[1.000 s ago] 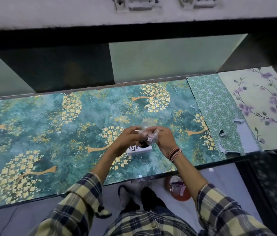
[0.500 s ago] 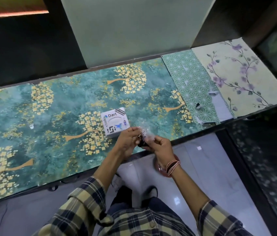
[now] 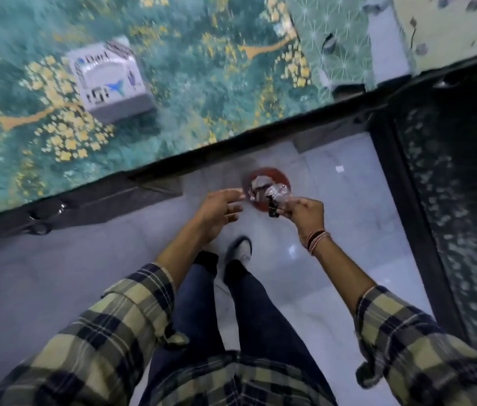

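Dim cool indoor light, heavy motion blur all over: white box [image 3: 111, 80] on the table [image 3: 202, 92] smeared, right hand [image 3: 307, 215] and its crumpled wrapper [image 3: 279, 192] soft, small glare spots on the glossy floor [image 3: 348, 230], wide-angle bend along the table edge, right side in deep shadow.

teal tree-print counter [image 3: 202, 92] carries a white dart box [image 3: 111, 80] — the pale floor [image 3: 342, 235] below bears a red tub [image 3: 269, 172].
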Tool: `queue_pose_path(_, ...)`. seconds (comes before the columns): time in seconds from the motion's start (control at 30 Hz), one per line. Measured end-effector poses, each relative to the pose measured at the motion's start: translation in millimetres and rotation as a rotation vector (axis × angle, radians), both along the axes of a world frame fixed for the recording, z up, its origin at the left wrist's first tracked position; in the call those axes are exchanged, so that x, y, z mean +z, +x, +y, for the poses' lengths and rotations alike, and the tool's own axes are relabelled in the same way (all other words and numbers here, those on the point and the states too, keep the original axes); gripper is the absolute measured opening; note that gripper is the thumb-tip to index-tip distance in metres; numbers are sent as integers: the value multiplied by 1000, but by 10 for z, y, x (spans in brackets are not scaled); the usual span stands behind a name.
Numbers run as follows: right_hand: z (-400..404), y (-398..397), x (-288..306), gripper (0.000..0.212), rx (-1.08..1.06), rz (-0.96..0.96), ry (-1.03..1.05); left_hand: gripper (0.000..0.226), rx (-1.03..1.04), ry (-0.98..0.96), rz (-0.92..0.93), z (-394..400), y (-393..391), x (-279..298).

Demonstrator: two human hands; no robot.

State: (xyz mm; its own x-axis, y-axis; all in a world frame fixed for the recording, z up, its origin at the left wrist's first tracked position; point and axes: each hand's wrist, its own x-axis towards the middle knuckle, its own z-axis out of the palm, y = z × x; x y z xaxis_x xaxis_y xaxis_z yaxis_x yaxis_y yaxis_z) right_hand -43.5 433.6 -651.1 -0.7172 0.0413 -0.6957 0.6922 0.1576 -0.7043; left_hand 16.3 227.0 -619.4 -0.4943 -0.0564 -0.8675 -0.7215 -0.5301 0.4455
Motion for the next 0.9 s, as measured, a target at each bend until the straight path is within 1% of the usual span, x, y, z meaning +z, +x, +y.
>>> queue_pose_path(0.07, 195, 17, -398, 8, -11, -63, 35, 11, 39, 46, -44, 146, -4, -241)
queue_pose_path(0.2, 425, 4, -1338, 14, 129, -136, 170, 12, 93, 81, -75, 303, -125, -901)
queue_pose_path(0.27, 439, -61, -1863, 7, 222, -86, 302, 17, 124, 75, -66, 345, -229, -1279)
queue_pose_path(0.33, 350, -137, -2282, 23, 410, -62, 426, 18, 156, 63, -50, 385, -325, -1658)
queue_pose_path(0.37, 290, -185, -2435, 27, 525, -14, 517, 16, 165, 67, -34, 409, -367, -1854)
queue_pose_path(0.4, 249, -243, -2638, 30, 561, 35, 574, 15, 162, 76, -16, 430, -400, -2063)
queue_pose_path(0.43, 178, -290, -2789, 31, 583, 21, 573, 15, 155, 94, 11, 451, -425, -2258)
queue_pose_path(0.53, 85, -420, -3463, 36, 539, 25, 471, 19, 129, 137, 64, 499, -502, -2855)
queue_pose_path(0.6, 86, -503, -3931, 51, 618, 9, 392, 20, 121, 135, 87, 522, -571, -3214)
queue_pose_path(0.67, 133, -595, -4463, 57, 755, -22, 428, 22, 108, 131, 97, 519, -640, -3502)
queue_pose_path(0.7, 215, -656, -4905, 60, 833, -17, 503, 24, 107, 136, 100, 516, -672, -3601)
queue_pose_path(0.73, 223, -706, -5094, 72, 897, -25, 567, 26, 98, 130, 103, 499, -705, -3712)
queue_pose_path(0.77, 202, -749, -5174, 89, 955, -24, 604, 27, 100, 137, 107, 480, -730, -3773)
queue_pose_path(0.8, 207, -777, -5185, 98, 1007, 1, 573, 29, 94, 127, 110, 460, -748, -3821)
queue_pose_path(0.83, 180, -788, -5142, 92, 1022, 5, 556, 31, 101, 128, 115, 442, -767, -3809)
queue_pose_path(0.9, 109, -747, -4775, 58, 1030, 30, 529, 33, 100, 126, 113, 399, -765, -3747)
